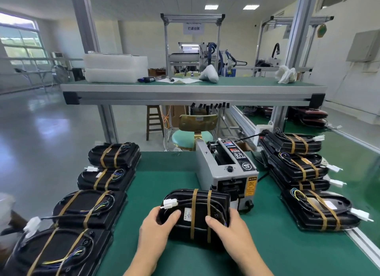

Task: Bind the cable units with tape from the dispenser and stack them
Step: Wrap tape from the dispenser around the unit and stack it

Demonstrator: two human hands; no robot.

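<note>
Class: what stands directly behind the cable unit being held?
The tape dispenser stands just behind the cable unit, which covers its lower front corner; whether they touch cannot be seen.

Cable unit [200, 230] at centre: black, 2 tan tape bands [193, 205] across it, white connector [170, 203], small white label [188, 214]. Table [164, 179]: green mat, silver edging. Dispenser [207, 162]: silver-grey body, black panel with red marks, yellow caution sticker [252, 186]. Stacked units [111, 154] on both sides: black, tan bands, blue and yellow wires [117, 173]. Stool [183, 138]: mint-green seat.
</note>
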